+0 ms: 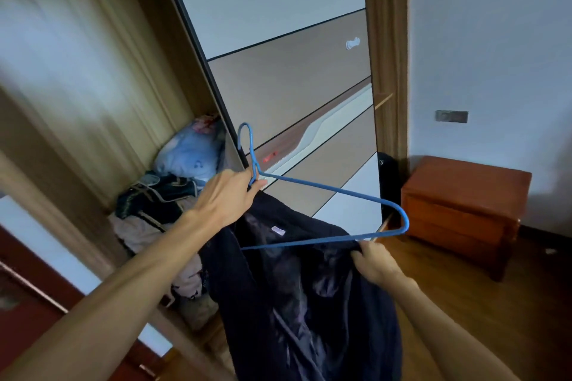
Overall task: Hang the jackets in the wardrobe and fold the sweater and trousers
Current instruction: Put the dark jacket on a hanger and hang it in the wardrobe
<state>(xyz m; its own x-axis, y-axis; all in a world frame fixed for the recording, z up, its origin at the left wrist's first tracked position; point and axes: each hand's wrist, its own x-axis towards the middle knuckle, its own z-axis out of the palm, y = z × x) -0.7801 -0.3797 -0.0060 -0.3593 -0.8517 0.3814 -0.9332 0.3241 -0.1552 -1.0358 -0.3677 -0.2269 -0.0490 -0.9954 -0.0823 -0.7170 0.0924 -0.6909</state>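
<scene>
The step in hand is judged to be the dressing of a jacket onto its hanger, ahead of hanging. The blue wire hanger [325,188] is pinched at its neck, just below the hook, by the left hand [229,195], and it is held tilted in front of the open wardrobe [154,40]. The dark jacket [309,303] hangs below it with the lining turned outward. A fold near its collar is gripped by the right hand [376,263], close to the hanger's lower bar. Both hands are thus closed on something and are held well apart. The far shoulder of the hanger is seen bare, so the next move is thought to call for the jacket's shoulder being drawn over that end, and the hook then being carried up to a rail, which is not shown. Inside the wardrobe a pile of clothes [154,204] and a pale blue bundle [188,151] are heaped. The sliding door [278,25] stands just beside the hook and could be struck. A wooden chest [464,195] is set on the floor [464,318] to the right.
</scene>
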